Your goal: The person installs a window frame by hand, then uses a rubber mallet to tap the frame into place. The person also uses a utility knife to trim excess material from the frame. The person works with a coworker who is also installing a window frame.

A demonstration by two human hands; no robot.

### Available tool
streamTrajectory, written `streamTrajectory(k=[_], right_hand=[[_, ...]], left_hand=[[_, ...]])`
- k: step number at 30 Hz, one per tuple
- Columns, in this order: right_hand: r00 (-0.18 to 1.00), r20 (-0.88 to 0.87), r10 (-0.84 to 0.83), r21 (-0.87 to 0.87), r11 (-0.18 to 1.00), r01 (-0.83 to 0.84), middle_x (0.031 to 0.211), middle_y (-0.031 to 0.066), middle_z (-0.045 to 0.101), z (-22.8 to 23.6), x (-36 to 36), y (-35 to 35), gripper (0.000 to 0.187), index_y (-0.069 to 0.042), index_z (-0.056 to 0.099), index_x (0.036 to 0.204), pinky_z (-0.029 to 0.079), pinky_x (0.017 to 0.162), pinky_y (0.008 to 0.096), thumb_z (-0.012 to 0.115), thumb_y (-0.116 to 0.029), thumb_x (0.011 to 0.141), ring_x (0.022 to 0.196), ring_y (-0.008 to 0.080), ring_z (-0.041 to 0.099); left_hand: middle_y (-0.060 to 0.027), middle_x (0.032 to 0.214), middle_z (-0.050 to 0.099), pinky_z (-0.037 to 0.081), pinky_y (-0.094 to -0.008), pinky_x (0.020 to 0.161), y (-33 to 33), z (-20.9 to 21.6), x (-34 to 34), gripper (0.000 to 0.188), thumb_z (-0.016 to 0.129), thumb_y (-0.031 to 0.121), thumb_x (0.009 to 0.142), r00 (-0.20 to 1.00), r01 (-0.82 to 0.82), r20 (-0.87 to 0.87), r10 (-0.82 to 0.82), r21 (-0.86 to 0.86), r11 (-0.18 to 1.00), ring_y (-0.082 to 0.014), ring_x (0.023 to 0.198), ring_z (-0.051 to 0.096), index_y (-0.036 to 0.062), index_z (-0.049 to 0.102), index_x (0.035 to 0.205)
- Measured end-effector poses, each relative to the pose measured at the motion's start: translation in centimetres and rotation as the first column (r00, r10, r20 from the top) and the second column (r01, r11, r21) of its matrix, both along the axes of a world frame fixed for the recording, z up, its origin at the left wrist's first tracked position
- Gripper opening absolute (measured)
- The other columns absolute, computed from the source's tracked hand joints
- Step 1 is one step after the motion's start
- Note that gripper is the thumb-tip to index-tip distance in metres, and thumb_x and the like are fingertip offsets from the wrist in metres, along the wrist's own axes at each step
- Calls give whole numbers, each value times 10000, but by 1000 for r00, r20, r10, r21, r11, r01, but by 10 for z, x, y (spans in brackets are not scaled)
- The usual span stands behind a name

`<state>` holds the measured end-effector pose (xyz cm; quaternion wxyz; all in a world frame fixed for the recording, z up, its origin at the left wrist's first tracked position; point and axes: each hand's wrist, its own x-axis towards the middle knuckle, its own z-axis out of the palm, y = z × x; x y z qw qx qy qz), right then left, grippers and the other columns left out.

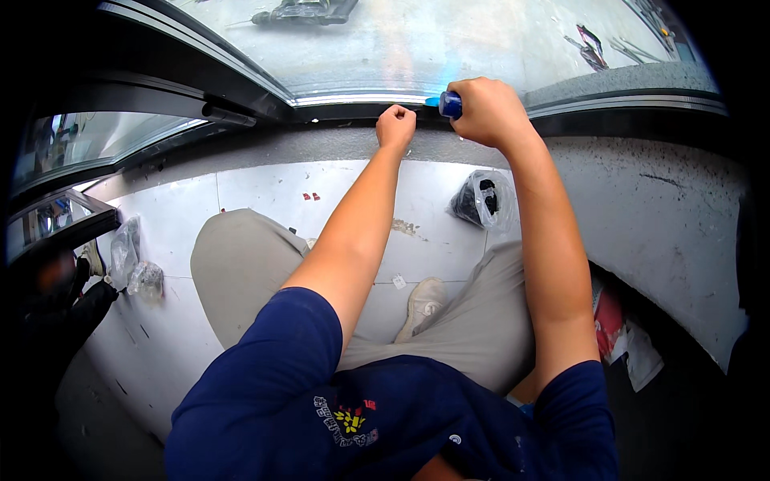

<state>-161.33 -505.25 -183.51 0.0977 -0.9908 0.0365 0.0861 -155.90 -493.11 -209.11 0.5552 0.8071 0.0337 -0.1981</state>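
Observation:
My right hand (489,108) is wrapped round a blue tool handle (451,105) whose thick, shiny end sticks out by the thumb. The rest of that tool is hidden in the fist, so I cannot tell its kind. A light blue patch (432,102) shows just left of the handle end. To the left, my left hand (396,127) is closed, fingertips pressed together, right at the dark window frame (353,111). Whatever it may pinch is too small to make out. Both hands are at the frame's lower rail, below the glass.
A clear plastic bag with black pieces (486,200) stands on the white floor tiles (265,188). At left are more plastic bags (126,252) and a person's dark sleeve (92,309). Beyond the glass lie a power drill (309,11) and pliers (591,48).

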Motion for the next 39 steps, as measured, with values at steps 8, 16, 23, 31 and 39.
streamTrajectory(k=[8, 16, 23, 31, 39], right_hand=[[999, 30, 34, -8, 999, -34, 794, 173, 697, 2, 6, 4, 227, -73, 714, 864, 543, 699, 443, 660, -94, 644, 771, 369, 675], [1000, 28, 11, -17, 1000, -10, 807, 173, 699, -3, -1, 1, 261, -68, 720, 888, 540, 695, 439, 663, -85, 634, 776, 367, 674], [1000, -14, -5, -14, 1000, 5, 823, 180, 700, -2, -4, 2, 223, -80, 714, 891, 535, 724, 436, 697, -126, 674, 795, 381, 670], [999, -25, -24, 9, 1000, 24, 816, 182, 693, -1, -3, 0, 213, -80, 707, 886, 530, 718, 445, 679, -114, 677, 798, 388, 664], [1000, -16, -1, 12, 1000, 1, 835, 179, 696, 0, 2, 0, 218, -76, 706, 890, 530, 719, 444, 684, -110, 676, 815, 387, 662]], left_hand=[[-94, 805, 712, 564, -296, 638, 23, -31, 10, 137, 625, 125, 844, 998, 47, -38, -44, 78, 996, -163, 727, 700, 6, 657, 905], [-89, 1088, 633, 518, -419, 862, 11, 0, -44, 353, 744, 330, 833, 887, 375, 77, -456, 455, 807, -297, 1023, 635, 105, 695, 1101], [-126, 1109, 607, 531, -436, 869, 0, -9, -48, 223, 725, 217, 833, 875, 388, 11, -484, 580, 716, -336, 1033, 638, 93, 703, 1016], [-132, 872, 677, 555, -408, 745, -1, -10, -54, 122, 700, 115, 844, 995, 47, 77, -63, 199, 979, -297, 814, 681, 22, 629, 878], [-157, 896, 682, 604, -288, 662, -25, 16, -6, 114, 610, 52, 936, 791, -577, -486, 373, -385, 721, -201, 752, 695, -45, 562, 973]])
